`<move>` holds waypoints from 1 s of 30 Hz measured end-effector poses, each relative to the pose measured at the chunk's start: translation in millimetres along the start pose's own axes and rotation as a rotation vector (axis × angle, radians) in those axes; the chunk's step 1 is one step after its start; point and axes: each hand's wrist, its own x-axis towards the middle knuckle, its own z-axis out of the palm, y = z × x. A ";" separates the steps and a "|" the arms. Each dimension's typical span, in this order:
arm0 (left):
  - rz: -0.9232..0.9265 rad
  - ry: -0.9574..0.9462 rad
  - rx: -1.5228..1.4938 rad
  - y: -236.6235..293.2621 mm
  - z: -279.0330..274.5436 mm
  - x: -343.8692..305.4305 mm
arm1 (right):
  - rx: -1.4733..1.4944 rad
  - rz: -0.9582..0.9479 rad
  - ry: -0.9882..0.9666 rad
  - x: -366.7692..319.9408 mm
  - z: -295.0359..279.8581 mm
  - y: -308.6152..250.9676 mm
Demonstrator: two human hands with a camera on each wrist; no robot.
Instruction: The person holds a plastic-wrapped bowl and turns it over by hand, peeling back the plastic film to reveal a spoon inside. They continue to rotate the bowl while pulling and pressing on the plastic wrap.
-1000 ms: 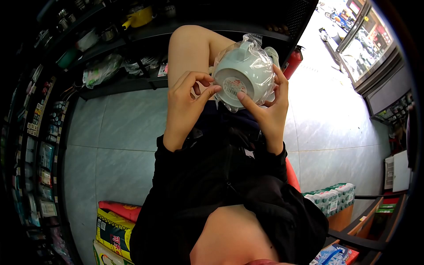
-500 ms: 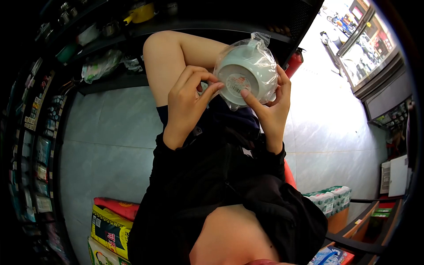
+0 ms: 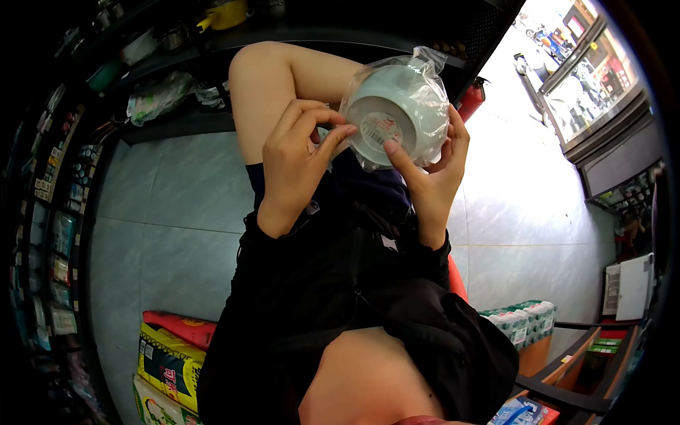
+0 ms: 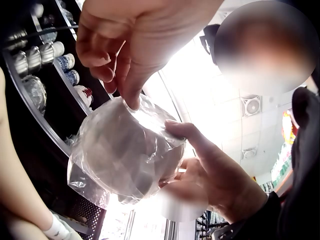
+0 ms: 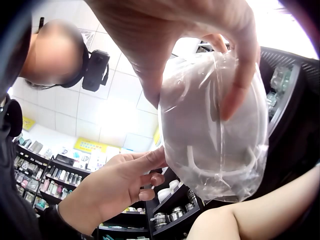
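Observation:
A pale green bowl (image 3: 404, 99), with a loop handle seen in the right wrist view, is tilted so its round base faces the head camera. A barcode sticker (image 3: 381, 129) lies on the base. Clear plastic wrap (image 3: 429, 62) covers the bowl and gathers in a loose tuft at its far end. My right hand (image 3: 433, 180) grips the bowl's right side, thumb on the base, fingers behind. With thumb and index finger, my left hand (image 3: 301, 159) pinches at the wrap along the base's left edge; the other fingers are curled. The bowl is held above my lap.
Dark shelves (image 3: 283, 37) with pots and a yellow pan (image 3: 225, 15) stand ahead; more goods line the left. A fire extinguisher (image 3: 472, 99) is beyond the bowl, near the glass door (image 3: 591, 78). Bagged goods (image 3: 170, 361) lie behind on the left, wrapped packs (image 3: 520, 322) on the right.
The head view has shifted slightly, and the bent knee now sits farther left. Both hands keep their places on the wrapped bowl, which is turned only a little.

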 end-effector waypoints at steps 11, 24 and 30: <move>0.053 -0.033 -0.006 -6.2 -2.7 0.3 | -0.019 0.003 -0.004 -2.8 3.6 -5.3; 0.219 -0.058 0.054 -9.4 -3.9 0.4 | 0.093 0.047 -0.031 -1.1 1.7 -3.3; 0.338 -0.034 0.024 -14.5 -2.3 0.7 | 0.112 0.056 -0.027 0.8 -0.7 2.6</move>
